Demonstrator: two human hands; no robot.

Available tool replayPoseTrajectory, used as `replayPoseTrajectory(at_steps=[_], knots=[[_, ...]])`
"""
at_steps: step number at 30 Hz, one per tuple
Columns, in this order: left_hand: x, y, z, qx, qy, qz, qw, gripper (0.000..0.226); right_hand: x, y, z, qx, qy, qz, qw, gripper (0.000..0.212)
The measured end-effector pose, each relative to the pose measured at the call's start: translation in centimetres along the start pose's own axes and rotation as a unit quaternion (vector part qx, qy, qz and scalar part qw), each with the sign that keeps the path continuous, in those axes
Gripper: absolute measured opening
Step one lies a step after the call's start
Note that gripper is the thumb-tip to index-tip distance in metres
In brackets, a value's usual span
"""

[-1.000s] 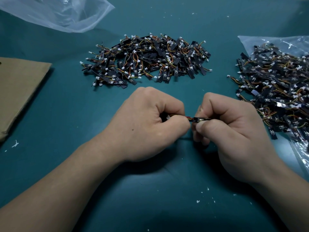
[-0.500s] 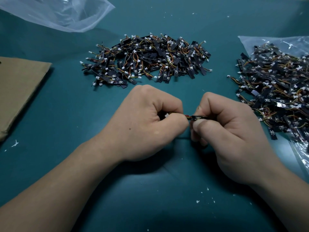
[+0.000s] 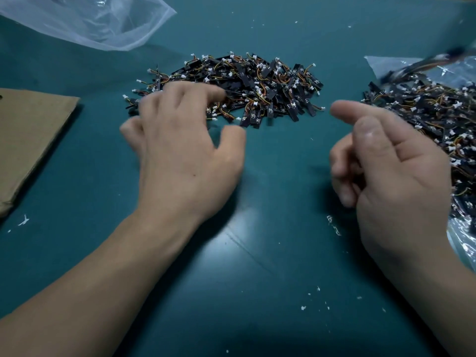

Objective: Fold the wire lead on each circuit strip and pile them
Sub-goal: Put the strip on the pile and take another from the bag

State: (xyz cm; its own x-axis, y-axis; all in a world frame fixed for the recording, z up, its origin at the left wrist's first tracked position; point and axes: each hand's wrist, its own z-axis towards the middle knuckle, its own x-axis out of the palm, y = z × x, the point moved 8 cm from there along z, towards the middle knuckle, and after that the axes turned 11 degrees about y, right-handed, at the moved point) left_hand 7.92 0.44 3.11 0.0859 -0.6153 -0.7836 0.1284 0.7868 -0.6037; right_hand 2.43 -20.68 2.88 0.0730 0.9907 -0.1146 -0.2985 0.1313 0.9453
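Two heaps of circuit strips lie on the far side of the hands. The left hand (image 3: 185, 155) is spread wide, palm down, its fingers apart and blurred, and holds nothing. Its fingertips reach over the near left edge of the middle pile (image 3: 257, 91), but the blur hides whether they touch it. That pile is a low, tangled mound of thin black rectangular strips, each trailing fine orange and yellow wire tipped with a small white plug.

The right hand (image 3: 394, 176) hangs apart from the left with its palm turned inward. Its forefinger points toward the middle pile and the other fingers are loosely curled round nothing. Just beyond and outside this hand, the second pile (image 3: 425, 112) of the same black strips sprawls over a crinkled clear plastic sheet (image 3: 386, 65). A blurred dark streak with an orange line (image 3: 422, 65) shows above it, too smeared to identify.

Beneath both hands is a smooth teal table mat (image 3: 257, 253) with a dull sheen, sprinkled with tiny white flecks (image 3: 304, 307) nearer the wrists. Outside the left hand lies a flat sheet of brown cardboard (image 3: 31, 130), and far beyond it a limp, translucent plastic bag (image 3: 98, 24).
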Motion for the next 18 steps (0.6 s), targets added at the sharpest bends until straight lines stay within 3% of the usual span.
replayPoseTrajectory(at_steps=[2,4,10,18], knots=[[1.3,0.7,0.2,-0.044,0.065,0.093,0.992,0.063,0.1,-0.5,0.1,0.017,0.007,-0.024,1.0,0.021],[2.0,0.7,0.0,-0.034,0.084,0.123,0.988,0.063,0.8,-0.6,0.1,0.019,0.043,-0.085,0.995,0.019],[1.5,0.4,0.0,0.009,0.028,0.119,0.992,0.032,1.7,-0.7,-0.2,0.021,0.093,-0.127,0.987,0.018],[0.5,-1.1,-0.3,0.077,-0.023,0.036,0.996,0.023,1.7,-0.8,-0.2,0.022,0.096,-0.122,0.988,0.017]])
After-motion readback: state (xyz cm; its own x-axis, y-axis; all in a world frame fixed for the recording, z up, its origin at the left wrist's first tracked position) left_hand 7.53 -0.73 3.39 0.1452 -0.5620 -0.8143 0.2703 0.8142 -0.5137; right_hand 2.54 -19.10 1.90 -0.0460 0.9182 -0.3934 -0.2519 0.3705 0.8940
